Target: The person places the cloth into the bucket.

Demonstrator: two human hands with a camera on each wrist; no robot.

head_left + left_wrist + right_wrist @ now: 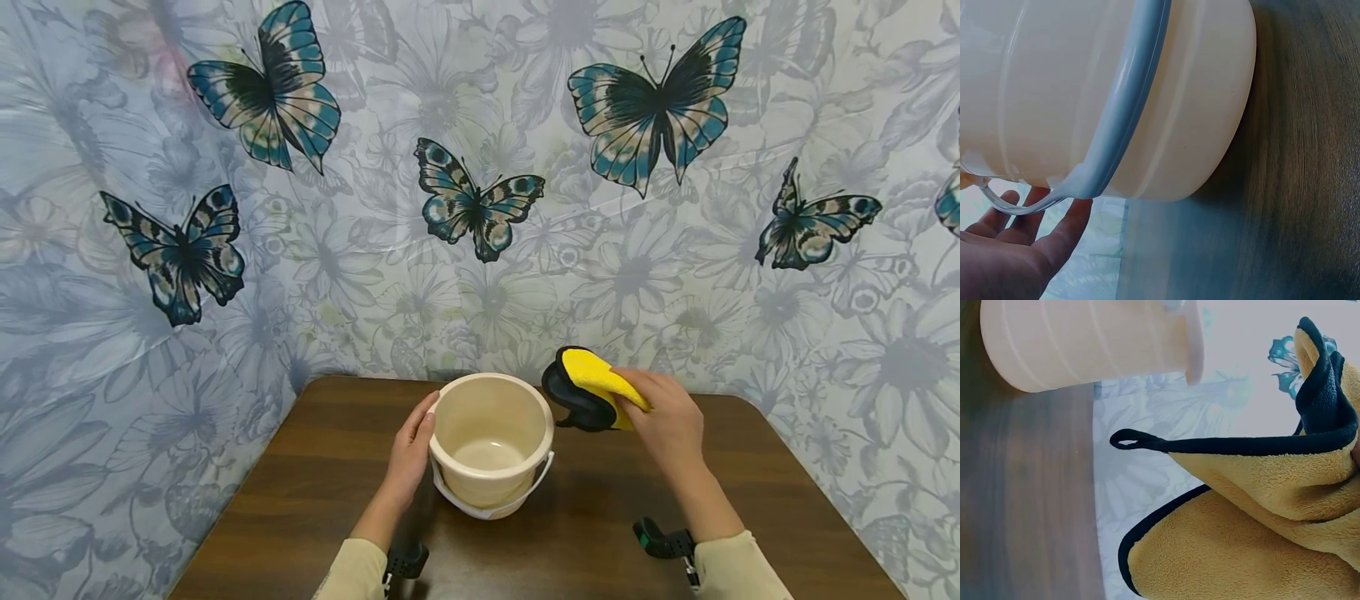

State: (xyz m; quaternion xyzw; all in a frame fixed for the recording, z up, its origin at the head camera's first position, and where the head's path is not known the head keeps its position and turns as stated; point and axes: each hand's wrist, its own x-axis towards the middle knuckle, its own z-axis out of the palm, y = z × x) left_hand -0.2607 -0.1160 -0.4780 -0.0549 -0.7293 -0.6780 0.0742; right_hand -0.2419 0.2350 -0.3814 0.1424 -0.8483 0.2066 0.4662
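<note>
A cream bucket [491, 479] with a white swing handle [480, 510] stands upright on the table, its mouth facing up. The inside shows bare plastic. My left hand [411, 450] rests against its left side near the rim, and in the left wrist view the fingers [1063, 234] reach the bucket wall by the handle's joint. To the right of the bucket, my right hand [671, 417] pinches a yellow towel [592, 371] with black edging, held above the table. The towel hangs in folds, and its black loop [1138, 440] shows in the right wrist view.
The brown wooden table [292, 492] carries the bucket. Close behind it hangs a pale floral backdrop [352, 275] with teal butterflies. Black wrist devices [663, 540] are worn below both hands.
</note>
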